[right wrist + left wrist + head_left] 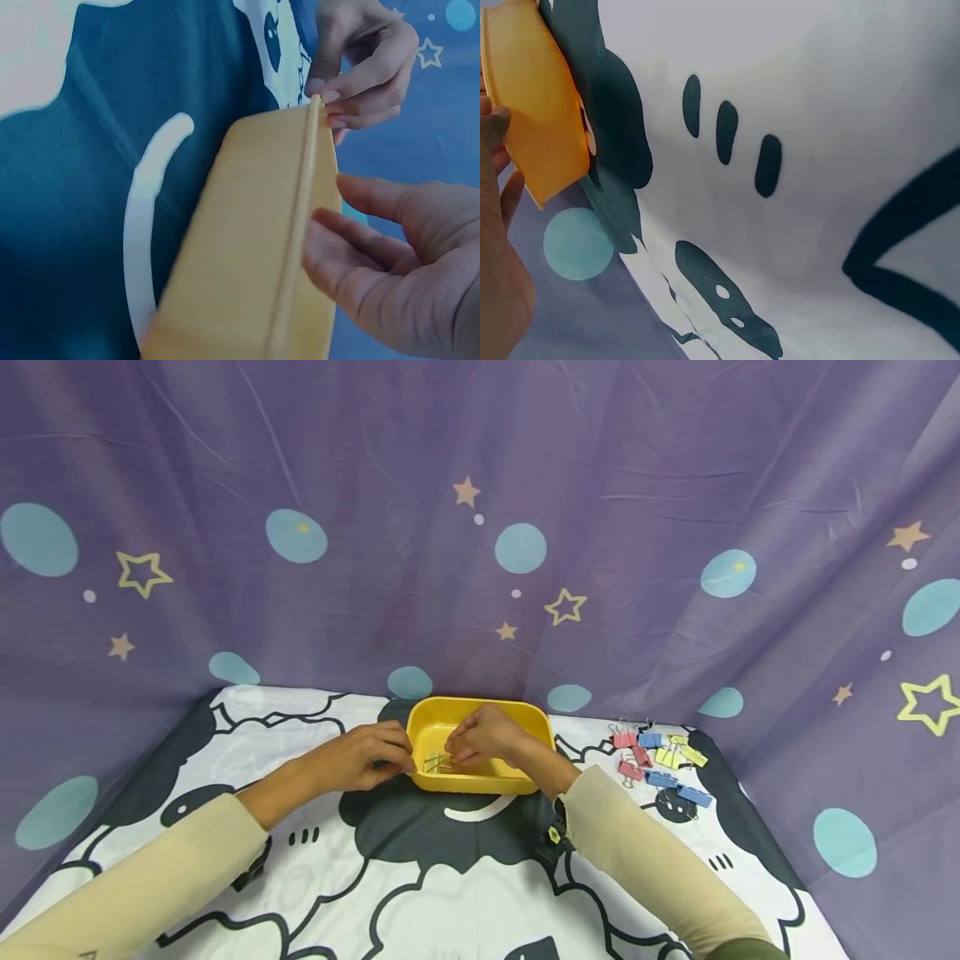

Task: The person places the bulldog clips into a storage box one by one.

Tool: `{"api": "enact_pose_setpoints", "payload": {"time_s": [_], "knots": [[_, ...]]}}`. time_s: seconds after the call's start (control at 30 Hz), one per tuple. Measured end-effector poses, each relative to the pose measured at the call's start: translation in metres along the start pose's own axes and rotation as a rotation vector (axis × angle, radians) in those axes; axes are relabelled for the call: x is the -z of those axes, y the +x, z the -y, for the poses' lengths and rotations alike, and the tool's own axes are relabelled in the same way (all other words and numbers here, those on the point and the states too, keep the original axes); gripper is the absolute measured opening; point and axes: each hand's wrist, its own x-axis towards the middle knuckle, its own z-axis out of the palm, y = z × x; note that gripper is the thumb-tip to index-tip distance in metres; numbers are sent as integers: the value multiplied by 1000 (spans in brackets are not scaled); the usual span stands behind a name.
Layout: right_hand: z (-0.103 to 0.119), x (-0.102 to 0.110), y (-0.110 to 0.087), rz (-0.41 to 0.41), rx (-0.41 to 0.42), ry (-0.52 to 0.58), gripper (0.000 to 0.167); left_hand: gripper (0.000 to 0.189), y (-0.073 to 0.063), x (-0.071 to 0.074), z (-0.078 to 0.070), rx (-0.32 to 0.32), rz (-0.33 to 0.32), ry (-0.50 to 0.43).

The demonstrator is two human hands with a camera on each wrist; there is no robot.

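Observation:
A yellow plastic basket (480, 785) stands at the back of the table. My left hand (367, 756) pinches its left rim between thumb and fingers, as the right wrist view shows. Over the basket, my right hand (487, 735) reaches down inside. Its thumb stands apart from its loosely bent fingers (337, 259), and the front wall hides part of them. Yellow binder clips (437, 763) lie on the basket floor at the left, close by the right fingertips.
Right of the basket lies a loose group of binder clips: pink ones (630, 770), blue ones (662, 779) and yellow ones (667, 756). A black-and-white patterned cloth (315, 877) covers the table. A purple curtain (420, 552) hangs right behind it.

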Motion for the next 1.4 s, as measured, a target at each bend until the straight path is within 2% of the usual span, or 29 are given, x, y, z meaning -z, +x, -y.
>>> {"api": "enact_pose_setpoints", "payload": {"time_s": [0.1, 0.23, 0.53, 0.8, 1.03, 1.4], "knots": [[0, 6, -4, -17, 14, -74, 19, 33, 1, 1, 0, -3, -6, 4], [-8, 20, -9, -25, 18, -64, 21, 33, 2, 2, 0, -3, -12, 3], [-23, 49, -17, 29, -45, 144, 32, 33, 1, 2, 0, 4, -10, 17], [-27, 75, -24, 26, -53, 253, 39, 33, 0, 2, 0, 7, -9, 11], [-32, 96, -35, 13, -73, 238, 47, 33, -2, -2, -2, 16, -14, -3], [-45, 122, -48, -35, -71, 235, 44, 32, 0, -3, -3, 17, -19, 0]]}}
